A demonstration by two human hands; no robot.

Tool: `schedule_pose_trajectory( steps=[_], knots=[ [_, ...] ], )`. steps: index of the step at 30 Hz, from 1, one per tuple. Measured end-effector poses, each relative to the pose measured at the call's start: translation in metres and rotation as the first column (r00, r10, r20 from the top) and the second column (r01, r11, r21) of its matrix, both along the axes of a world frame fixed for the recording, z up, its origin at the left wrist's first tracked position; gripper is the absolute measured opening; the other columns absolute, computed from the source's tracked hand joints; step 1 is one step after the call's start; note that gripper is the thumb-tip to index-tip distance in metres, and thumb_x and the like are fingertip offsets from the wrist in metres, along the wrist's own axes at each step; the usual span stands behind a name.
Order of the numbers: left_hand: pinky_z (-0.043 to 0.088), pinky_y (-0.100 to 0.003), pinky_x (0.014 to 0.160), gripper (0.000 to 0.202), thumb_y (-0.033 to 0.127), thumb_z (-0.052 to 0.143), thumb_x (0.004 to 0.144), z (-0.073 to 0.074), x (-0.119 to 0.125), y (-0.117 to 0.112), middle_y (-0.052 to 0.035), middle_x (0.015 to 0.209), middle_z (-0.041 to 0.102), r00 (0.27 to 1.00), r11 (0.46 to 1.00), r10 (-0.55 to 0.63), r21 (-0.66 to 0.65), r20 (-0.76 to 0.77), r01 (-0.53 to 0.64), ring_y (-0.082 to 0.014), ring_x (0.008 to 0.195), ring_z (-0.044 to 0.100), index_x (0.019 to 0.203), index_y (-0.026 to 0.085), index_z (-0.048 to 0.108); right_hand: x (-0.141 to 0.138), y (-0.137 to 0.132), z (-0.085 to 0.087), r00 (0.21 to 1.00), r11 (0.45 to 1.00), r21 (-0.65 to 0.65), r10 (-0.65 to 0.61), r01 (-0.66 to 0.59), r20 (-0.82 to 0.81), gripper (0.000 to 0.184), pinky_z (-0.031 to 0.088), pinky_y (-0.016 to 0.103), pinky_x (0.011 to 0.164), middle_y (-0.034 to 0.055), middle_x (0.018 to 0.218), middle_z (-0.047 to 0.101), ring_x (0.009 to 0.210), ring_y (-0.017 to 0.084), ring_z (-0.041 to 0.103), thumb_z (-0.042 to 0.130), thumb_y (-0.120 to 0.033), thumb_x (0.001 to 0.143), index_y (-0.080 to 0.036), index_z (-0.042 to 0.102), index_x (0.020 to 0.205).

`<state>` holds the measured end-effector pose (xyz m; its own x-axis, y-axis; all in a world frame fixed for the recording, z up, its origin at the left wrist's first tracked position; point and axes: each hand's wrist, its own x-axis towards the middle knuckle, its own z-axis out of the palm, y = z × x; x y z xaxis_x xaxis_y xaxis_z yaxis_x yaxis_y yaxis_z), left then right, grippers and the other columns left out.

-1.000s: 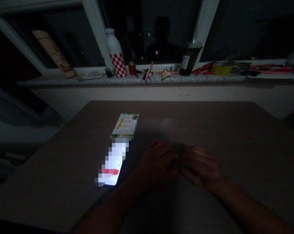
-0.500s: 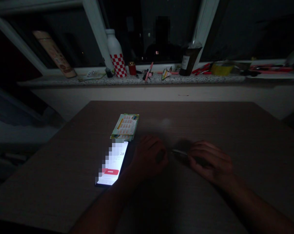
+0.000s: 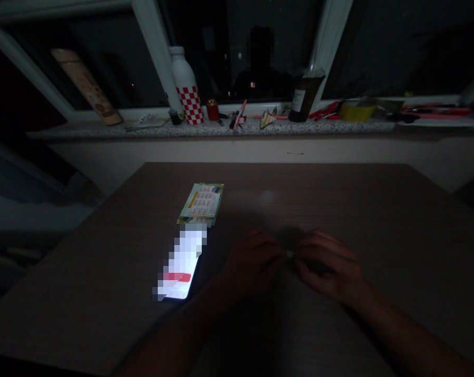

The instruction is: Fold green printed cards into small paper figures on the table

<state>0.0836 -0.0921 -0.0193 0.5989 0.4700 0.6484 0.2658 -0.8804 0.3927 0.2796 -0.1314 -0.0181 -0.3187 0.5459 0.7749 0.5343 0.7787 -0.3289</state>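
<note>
In the dim head view both hands are close together above the table (image 3: 370, 209). My right hand (image 3: 331, 264) pinches a small, thin, pale object (image 3: 289, 254), of which only a short piece shows between the two hands. The fingertips of my left hand (image 3: 256, 259) are closed at the other end of that piece. Its kind is too dark and too covered to make out. Left of my left hand lies a phone (image 3: 182, 262) with its screen lit, and behind the phone is a stack of printed cards (image 3: 201, 201).
Along the stone windowsill (image 3: 237, 128) stand a white bottle with red checks (image 3: 190, 102), a tall tan bottle (image 3: 87, 86), a small red jar (image 3: 212, 110) and a dark cup (image 3: 302, 99). A roll of yellow tape (image 3: 356, 111) and pens (image 3: 240, 116) lie there too.
My left hand has moved right and its fingers have closed at the pale object. My right hand has shifted slightly left with it. Less of the object shows now.
</note>
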Motion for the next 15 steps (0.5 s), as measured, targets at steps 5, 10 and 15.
schedule_pose_trajectory(
  steps=[5,10,15],
  knots=[
    [0.046,-0.030,0.077,0.007,0.018,0.054,0.083,-0.0045,0.0039,-0.0016,-0.0024,0.080,0.066,0.998,1.000,-0.021,-0.009,0.052,0.021,-0.0137,0.078,0.059,0.082,0.017,0.060,-0.0024,0.0005,-0.0011,1.000,1.000,0.006,0.018,-0.018,-0.001,0.017,0.051,0.033,0.062,0.0042,0.070,0.062,0.067,0.017,0.060,0.063,-0.004,0.068,-0.017,0.060,0.079],
    [0.046,-0.031,0.075,0.004,0.017,0.056,0.079,-0.0029,0.0070,-0.0051,-0.0016,0.079,0.065,0.999,0.999,-0.037,-0.032,0.040,0.038,-0.0140,0.077,0.058,0.081,0.017,0.060,-0.0024,0.0001,-0.0042,0.999,0.999,0.006,0.039,-0.039,0.024,0.017,0.050,0.032,0.061,0.0019,0.068,0.060,0.066,0.016,0.058,0.063,-0.005,0.067,-0.019,0.056,0.075],
    [0.046,-0.031,0.074,0.002,0.017,0.057,0.078,-0.0009,0.0086,-0.0066,-0.0020,0.079,0.064,0.998,0.999,-0.031,0.013,0.056,0.030,-0.0141,0.076,0.057,0.079,0.018,0.059,-0.0006,0.0000,-0.0069,0.996,1.000,0.017,0.013,-0.014,0.083,0.015,0.049,0.033,0.064,0.0014,0.070,0.060,0.068,0.017,0.059,0.063,-0.007,0.069,-0.019,0.056,0.075]
  ],
)
